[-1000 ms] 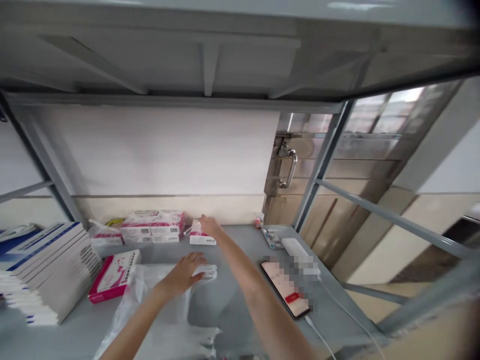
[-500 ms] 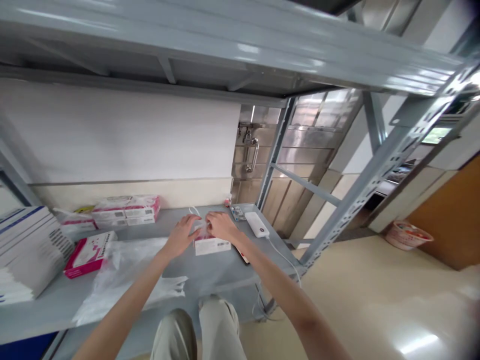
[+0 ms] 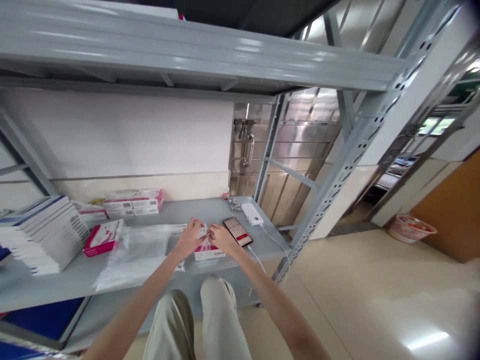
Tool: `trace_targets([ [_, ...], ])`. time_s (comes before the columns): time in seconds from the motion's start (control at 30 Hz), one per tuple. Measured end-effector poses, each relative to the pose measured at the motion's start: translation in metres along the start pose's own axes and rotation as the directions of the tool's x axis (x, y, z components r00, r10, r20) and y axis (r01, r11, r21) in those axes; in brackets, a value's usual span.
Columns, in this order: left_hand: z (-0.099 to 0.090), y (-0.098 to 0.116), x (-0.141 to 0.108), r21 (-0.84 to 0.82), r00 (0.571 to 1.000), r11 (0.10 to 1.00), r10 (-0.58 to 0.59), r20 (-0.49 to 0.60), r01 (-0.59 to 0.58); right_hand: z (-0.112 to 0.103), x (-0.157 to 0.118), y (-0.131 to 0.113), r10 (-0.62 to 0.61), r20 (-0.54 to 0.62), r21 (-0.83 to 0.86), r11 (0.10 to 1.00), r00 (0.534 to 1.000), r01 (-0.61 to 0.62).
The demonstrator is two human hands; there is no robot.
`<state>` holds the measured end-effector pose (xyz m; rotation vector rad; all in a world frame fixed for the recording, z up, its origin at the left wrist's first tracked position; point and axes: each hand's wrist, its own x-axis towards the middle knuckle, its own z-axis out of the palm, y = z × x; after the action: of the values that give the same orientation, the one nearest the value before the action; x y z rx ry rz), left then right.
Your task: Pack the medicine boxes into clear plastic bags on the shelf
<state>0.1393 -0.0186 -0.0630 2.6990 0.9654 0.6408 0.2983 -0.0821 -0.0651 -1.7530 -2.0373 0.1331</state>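
A small pink-and-white box (image 3: 210,254) sits on the grey shelf in front of me, with a clear plastic bag (image 3: 205,245) gathered over its top. My left hand (image 3: 190,239) is at the bag's left side, its fingers and thumb curled in on the plastic. On the other side my right hand (image 3: 222,238) pinches the gathered plastic above the box. To the left, flat clear plastic bags (image 3: 140,250) lie spread on the shelf. Just right of my right hand rests a phone (image 3: 238,232) with its screen lit.
A white power bank (image 3: 252,214) with a cable lies behind the phone. Further left are a pink-and-white box (image 3: 104,237), wrapped boxes (image 3: 133,201) and a stack of white boxes (image 3: 47,232). A shelf beam (image 3: 195,57) crosses overhead; an upright post (image 3: 337,175) stands right.
Both hands have come in on the bag, and the right hand has shifted slightly down. The view has turned, so the phone beside my right forearm now shows fully.
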Motion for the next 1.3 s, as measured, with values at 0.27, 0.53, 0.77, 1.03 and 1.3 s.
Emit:
trace_targets([
  [0.27, 0.004, 0.004, 0.004, 0.066, 0.987, 0.992, -0.114, 0.115, 0.107, 0.02, 0.003, 0.006, -0.036, -0.088, 0.187, 0.981, 0.995, 0.053],
  [0.53, 0.001, -0.005, 0.008, 0.021, 0.976, 0.983, -0.185, 0.112, 0.184, 0.037, 0.01, 0.017, -0.09, 0.012, 0.013, 0.996, 0.996, 0.09],
  [0.77, -0.003, -0.015, 0.005, -0.111, 0.969, 0.963, -0.247, -0.001, 0.246, 0.026, 0.006, 0.026, 0.167, -0.166, 0.206, 0.97, 0.972, -0.131],
  [1.03, -0.014, -0.048, 0.001, -0.421, 0.853, 0.782, -0.521, -0.035, 0.461, 0.02, -0.004, 0.036, 0.404, -0.282, 0.356, 0.886, 0.87, -0.297],
  [1.3, -0.029, -0.034, 0.005, -0.341, 0.876, 0.854, -0.46, -0.144, 0.392, 0.026, 0.0, 0.009, 0.244, -0.237, 0.189, 0.961, 0.94, -0.201],
])
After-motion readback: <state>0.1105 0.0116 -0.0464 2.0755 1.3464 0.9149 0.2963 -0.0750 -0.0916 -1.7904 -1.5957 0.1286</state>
